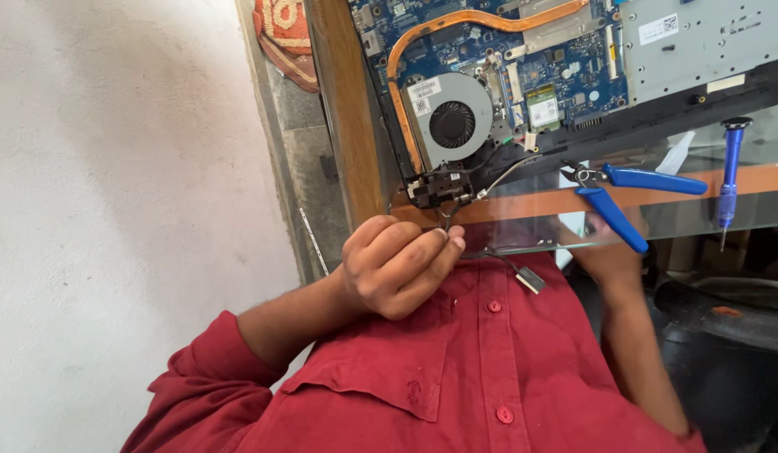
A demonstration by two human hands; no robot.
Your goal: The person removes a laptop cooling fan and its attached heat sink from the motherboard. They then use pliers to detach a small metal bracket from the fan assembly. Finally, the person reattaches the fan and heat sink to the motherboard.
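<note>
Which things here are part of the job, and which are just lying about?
In use: left hand, pinching the thin cable; open laptop; its black hinge corner.
Lying about: blue cutters; blue screwdriver; both on the glass table.

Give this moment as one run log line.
left hand: pinching cable by laptop hinge | right hand: under glass tabletop | blue cutters: on tabletop
</note>
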